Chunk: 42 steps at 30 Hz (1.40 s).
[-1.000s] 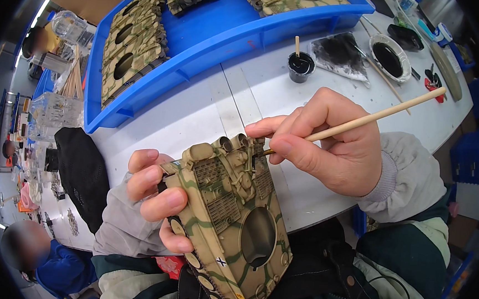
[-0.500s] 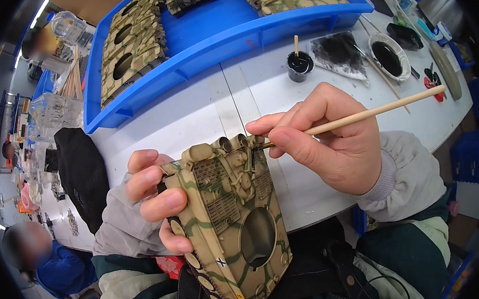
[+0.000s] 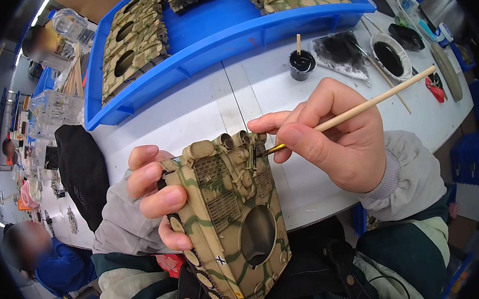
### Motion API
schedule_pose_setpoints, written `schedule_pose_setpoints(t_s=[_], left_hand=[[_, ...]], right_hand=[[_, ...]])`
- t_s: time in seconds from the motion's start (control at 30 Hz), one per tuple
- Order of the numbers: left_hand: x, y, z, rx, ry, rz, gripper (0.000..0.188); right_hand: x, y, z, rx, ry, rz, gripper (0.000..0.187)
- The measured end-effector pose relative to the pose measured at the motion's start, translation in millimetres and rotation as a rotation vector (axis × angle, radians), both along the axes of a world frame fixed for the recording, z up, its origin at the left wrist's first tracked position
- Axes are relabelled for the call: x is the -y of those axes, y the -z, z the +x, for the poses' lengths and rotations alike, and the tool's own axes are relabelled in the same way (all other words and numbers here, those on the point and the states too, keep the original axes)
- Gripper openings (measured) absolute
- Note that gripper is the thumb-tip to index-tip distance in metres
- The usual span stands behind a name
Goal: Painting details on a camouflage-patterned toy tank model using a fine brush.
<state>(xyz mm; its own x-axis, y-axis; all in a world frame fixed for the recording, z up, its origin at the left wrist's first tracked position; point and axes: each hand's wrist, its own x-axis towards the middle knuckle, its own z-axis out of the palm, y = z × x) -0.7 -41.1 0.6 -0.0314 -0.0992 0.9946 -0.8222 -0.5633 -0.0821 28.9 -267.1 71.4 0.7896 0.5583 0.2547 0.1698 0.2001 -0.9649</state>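
Observation:
A camouflage-painted model tank hull [image 3: 229,221], tan with green stripes, is tilted in front of me, a round turret opening in its deck. My left hand [image 3: 161,191] grips it along the track side, fingers wrapped over the edge. Between thumb and fingers, my right hand [image 3: 335,137] pinches a paintbrush [image 3: 373,99] with a pale wooden handle. The brush's brass-coloured ferrule points at the hull's far right rear corner, beside the two round exhaust pipes. Its dark tip meets or nearly meets the detail there; I cannot tell which.
A blue tray [image 3: 224,51] at the back holds several similar hulls. Right of it stand a small cup of black paint [image 3: 302,65], a black-stained bag [image 3: 343,55] and a bowl of black liquid [image 3: 389,55]. A black cloth item [image 3: 82,177] lies left; people sit farther left.
The brush handle has tipped up more steeply, and my right hand has shifted slightly right, showing more of the ferrule. My left hand keeps its hold on the hull.

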Motion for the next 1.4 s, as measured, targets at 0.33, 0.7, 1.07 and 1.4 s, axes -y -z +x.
schedule_pose_setpoints(t_s=[0.33, 0.7, 1.07, 1.4], left_hand=[[-2.0, -0.2, -2.6, -0.011, 0.005, 0.026, 0.048], [-3.4, -1.0, -4.3, -0.025, 0.001, 0.045, 0.049], [-5.0, -0.9, -5.7, -0.030, 0.014, 0.053, 0.051], [-5.6, -1.9, -8.2, -0.054, 0.004, 0.049, 0.049]], right_hand=[[-1.7, 3.9, -1.6, 0.094, -0.017, 0.051, 0.011], [-3.8, 6.2, -0.3, 0.149, -0.029, 0.101, 0.010], [-3.5, 5.2, -0.9, 0.144, -0.032, 0.101, 0.011], [-3.1, 5.6, -1.2, 0.120, -0.037, 0.107, 0.011]])
